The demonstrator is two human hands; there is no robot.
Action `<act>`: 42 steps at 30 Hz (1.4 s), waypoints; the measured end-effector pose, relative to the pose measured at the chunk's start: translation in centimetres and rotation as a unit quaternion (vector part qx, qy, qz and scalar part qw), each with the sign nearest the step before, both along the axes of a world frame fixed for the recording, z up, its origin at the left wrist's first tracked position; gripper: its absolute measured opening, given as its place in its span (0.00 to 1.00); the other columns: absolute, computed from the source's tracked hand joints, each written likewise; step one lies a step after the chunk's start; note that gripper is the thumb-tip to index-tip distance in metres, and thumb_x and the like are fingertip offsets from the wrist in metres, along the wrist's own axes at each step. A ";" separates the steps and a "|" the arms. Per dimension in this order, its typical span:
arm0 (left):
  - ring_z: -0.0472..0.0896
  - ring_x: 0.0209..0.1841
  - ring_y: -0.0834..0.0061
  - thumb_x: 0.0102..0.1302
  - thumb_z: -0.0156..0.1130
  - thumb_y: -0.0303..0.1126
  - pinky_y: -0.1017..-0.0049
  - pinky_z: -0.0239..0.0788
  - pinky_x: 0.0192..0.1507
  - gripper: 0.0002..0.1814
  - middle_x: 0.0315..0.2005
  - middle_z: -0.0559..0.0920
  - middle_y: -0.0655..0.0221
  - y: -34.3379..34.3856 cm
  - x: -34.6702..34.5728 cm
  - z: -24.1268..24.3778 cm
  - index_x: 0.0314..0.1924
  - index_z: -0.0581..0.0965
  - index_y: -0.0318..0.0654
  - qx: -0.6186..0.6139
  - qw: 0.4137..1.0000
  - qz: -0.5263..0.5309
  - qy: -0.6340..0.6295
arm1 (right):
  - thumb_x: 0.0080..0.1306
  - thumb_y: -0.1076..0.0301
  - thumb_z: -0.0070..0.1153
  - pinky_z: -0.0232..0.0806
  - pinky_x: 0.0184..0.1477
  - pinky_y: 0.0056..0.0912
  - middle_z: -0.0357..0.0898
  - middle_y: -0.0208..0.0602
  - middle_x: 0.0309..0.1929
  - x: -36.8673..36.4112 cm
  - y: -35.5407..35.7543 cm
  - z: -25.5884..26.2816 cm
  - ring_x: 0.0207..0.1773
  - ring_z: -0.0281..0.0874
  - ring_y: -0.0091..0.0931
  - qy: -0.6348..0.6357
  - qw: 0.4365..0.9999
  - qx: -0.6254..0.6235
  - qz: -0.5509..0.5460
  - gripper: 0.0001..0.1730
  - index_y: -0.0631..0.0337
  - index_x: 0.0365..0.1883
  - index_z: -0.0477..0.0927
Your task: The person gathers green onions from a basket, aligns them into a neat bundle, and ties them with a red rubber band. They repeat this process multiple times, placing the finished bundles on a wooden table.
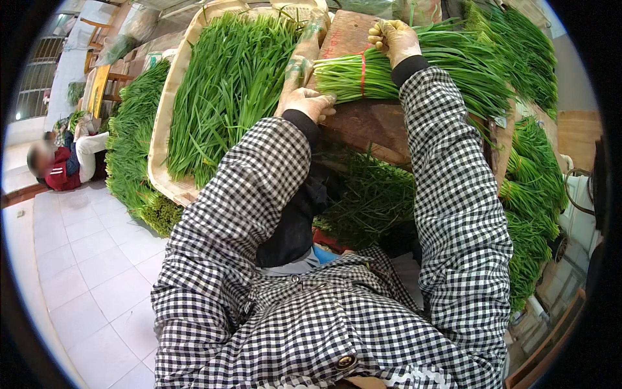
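Observation:
A bundle of garlic chives (pixel 340 78) lies across a wooden board (pixel 359 124), with its pale cut stems toward the left. Around the stems runs a red band (pixel 363 73). My left hand (pixel 307 103), in a pale stained glove, is at the lower corner of the cut ends with its fingers curled. Whether it grips anything there is hidden. Gloved too, my right hand (pixel 394 39) is over the bundle, just right of the band, its fingers folded in and nothing visible between them. Loose green leaves (pixel 466 68) fan out beyond the right wrist.
A cream plastic crate (pixel 160 131) full of chives stands at left, beside a tape-wrapped post (pixel 303 58). More bundles are stacked left (pixel 131 131) and right (pixel 529 194). Leaf scraps (pixel 374 204) lie below the board. Another person (pixel 65 167) sits far left on the tiled floor (pixel 92 272) side.

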State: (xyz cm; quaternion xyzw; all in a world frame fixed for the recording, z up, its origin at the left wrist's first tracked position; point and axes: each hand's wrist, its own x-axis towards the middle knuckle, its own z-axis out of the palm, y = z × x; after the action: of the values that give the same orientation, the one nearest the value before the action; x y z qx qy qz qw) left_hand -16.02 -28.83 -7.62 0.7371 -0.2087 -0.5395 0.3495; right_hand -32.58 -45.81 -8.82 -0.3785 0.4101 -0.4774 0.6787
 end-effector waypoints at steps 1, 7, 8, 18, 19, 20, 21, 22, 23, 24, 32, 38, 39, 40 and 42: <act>0.84 0.32 0.70 0.59 0.69 0.28 0.81 0.71 0.24 0.15 0.34 0.81 0.62 0.0 0.1 -0.8 0.42 0.73 0.33 -0.002 0.999 0.018 0.027 | 0.72 0.66 0.50 0.71 0.22 0.20 0.80 0.45 0.32 -0.1 -0.1 -0.2 0.25 0.80 0.28 -0.003 1.000 -0.004 0.002 0.12 0.70 0.38 0.73; 0.83 0.41 0.68 0.64 0.59 0.30 0.78 0.67 0.24 0.13 0.39 0.81 0.64 0.7 2.9 -9.1 0.48 0.72 0.36 -0.094 0.993 -0.032 0.071 | 0.71 0.66 0.50 0.71 0.21 0.20 0.80 0.45 0.32 0.5 -0.1 0.0 0.25 0.80 0.29 0.000 1.000 0.011 0.000 0.12 0.70 0.38 0.73; 0.83 0.42 0.68 0.65 0.57 0.30 0.78 0.66 0.24 0.14 0.40 0.81 0.65 0.5 2.1 -8.2 0.49 0.72 0.36 -0.075 0.994 -0.008 0.078 | 0.71 0.66 0.50 0.72 0.22 0.20 0.80 0.45 0.32 0.2 -0.1 -0.3 0.26 0.80 0.29 0.001 1.000 0.010 -0.004 0.12 0.70 0.38 0.73; 0.74 0.22 0.81 0.64 0.58 0.26 0.82 0.62 0.19 0.04 0.25 0.78 0.71 0.7 1.0 -0.9 0.39 0.78 0.37 -0.076 0.962 0.261 0.015 | 0.71 0.66 0.50 0.72 0.22 0.20 0.80 0.46 0.32 0.1 -0.5 -0.8 0.27 0.81 0.29 0.000 1.000 0.002 -0.001 0.12 0.70 0.39 0.73; 0.75 0.24 0.82 0.64 0.59 0.24 0.81 0.65 0.21 0.04 0.25 0.79 0.71 0.9 1.3 -0.3 0.39 0.79 0.36 -0.082 0.969 0.234 -0.012 | 0.71 0.66 0.50 0.72 0.22 0.20 0.80 0.46 0.32 0.1 -0.5 -0.6 0.27 0.81 0.29 0.001 1.000 0.001 -0.002 0.12 0.70 0.39 0.73; 0.78 0.29 0.79 0.63 0.60 0.22 0.78 0.71 0.29 0.08 0.29 0.81 0.69 0.9 1.2 0.5 0.42 0.80 0.34 -0.080 0.982 0.166 -0.032 | 0.71 0.66 0.50 0.72 0.22 0.20 0.81 0.46 0.32 0.1 -0.4 -0.5 0.27 0.81 0.29 0.002 1.000 -0.001 -0.003 0.12 0.70 0.39 0.73; 0.79 0.30 0.78 0.63 0.61 0.23 0.77 0.72 0.31 0.09 0.31 0.82 0.68 0.8 1.2 0.4 0.43 0.80 0.34 -0.090 0.988 0.120 -0.043 | 0.71 0.66 0.50 0.72 0.22 0.20 0.81 0.47 0.32 0.1 -0.6 -0.8 0.27 0.81 0.29 -0.006 1.000 -0.004 0.002 0.12 0.70 0.39 0.73; 0.80 0.32 0.76 0.62 0.62 0.23 0.76 0.73 0.34 0.10 0.32 0.83 0.67 0.6 1.2 0.2 0.45 0.80 0.33 -0.100 0.991 0.072 -0.054 | 0.71 0.66 0.50 0.72 0.22 0.20 0.81 0.47 0.33 0.1 -0.7 -1.1 0.27 0.81 0.29 -0.013 1.000 -0.008 0.007 0.12 0.70 0.39 0.73; 0.80 0.33 0.75 0.62 0.63 0.23 0.76 0.74 0.36 0.12 0.34 0.83 0.67 0.4 1.3 -0.3 0.46 0.80 0.33 -0.109 0.992 0.024 -0.065 | 0.71 0.66 0.50 0.72 0.22 0.20 0.81 0.47 0.33 0.0 -0.9 -1.3 0.27 0.81 0.29 -0.020 1.000 -0.011 0.012 0.12 0.70 0.39 0.73; 0.81 0.36 0.75 0.58 0.68 0.24 0.76 0.74 0.40 0.13 0.35 0.84 0.66 0.1 1.4 -0.5 0.45 0.81 0.32 -0.117 0.990 0.006 -0.077 | 0.71 0.67 0.50 0.72 0.22 0.20 0.81 0.47 0.33 0.0 -0.9 -1.3 0.27 0.81 0.29 -0.019 1.000 -0.005 0.012 0.12 0.70 0.39 0.73; 0.81 0.34 0.76 0.50 0.74 0.26 0.76 0.72 0.42 0.14 0.33 0.85 0.66 -0.6 1.0 -0.4 0.38 0.83 0.32 -0.028 0.961 -0.085 -0.261 | 0.71 0.67 0.50 0.72 0.21 0.20 0.81 0.47 0.33 0.1 -0.6 -0.9 0.26 0.81 0.28 -0.006 1.000 -0.002 0.002 0.12 0.71 0.40 0.73; 0.78 0.25 0.78 0.59 0.65 0.26 0.81 0.66 0.22 0.06 0.27 0.82 0.66 -1.1 1.5 0.5 0.36 0.80 0.34 -0.030 0.999 0.028 0.010 | 0.71 0.67 0.49 0.72 0.21 0.20 0.80 0.47 0.32 -0.2 -0.7 -0.9 0.26 0.81 0.28 -0.004 1.000 -0.001 0.000 0.12 0.71 0.40 0.73; 0.77 0.24 0.79 0.60 0.65 0.27 0.82 0.64 0.21 0.06 0.26 0.81 0.67 -0.8 2.2 0.3 0.36 0.80 0.33 -0.035 0.998 0.028 0.051 | 0.71 0.67 0.49 0.72 0.21 0.19 0.80 0.47 0.32 0.1 -0.7 -0.9 0.26 0.81 0.28 -0.006 1.000 0.000 0.001 0.12 0.71 0.40 0.73; 0.76 0.23 0.80 0.60 0.65 0.28 0.83 0.62 0.20 0.06 0.25 0.81 0.68 -0.5 3.2 -0.2 0.36 0.80 0.33 -0.039 0.994 0.027 0.094 | 0.71 0.67 0.49 0.72 0.21 0.19 0.80 0.46 0.32 0.1 -0.5 -0.9 0.26 0.81 0.28 -0.007 1.000 0.001 0.002 0.12 0.71 0.40 0.73; 0.72 0.21 0.81 0.60 0.66 0.31 0.81 0.62 0.20 0.08 0.22 0.77 0.73 0.0 3.8 0.2 0.35 0.80 0.34 -0.055 0.995 0.042 0.069 | 0.71 0.67 0.49 0.72 0.21 0.19 0.80 0.46 0.32 0.1 -0.6 -1.1 0.27 0.81 0.28 -0.009 1.000 0.002 0.006 0.12 0.71 0.40 0.72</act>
State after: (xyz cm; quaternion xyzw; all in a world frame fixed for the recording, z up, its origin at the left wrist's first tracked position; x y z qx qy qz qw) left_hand -12.19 -28.87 -7.47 0.6859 -0.1819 -0.5616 0.4254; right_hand -32.49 -46.44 -9.88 -0.3756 0.4020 -0.4760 0.6861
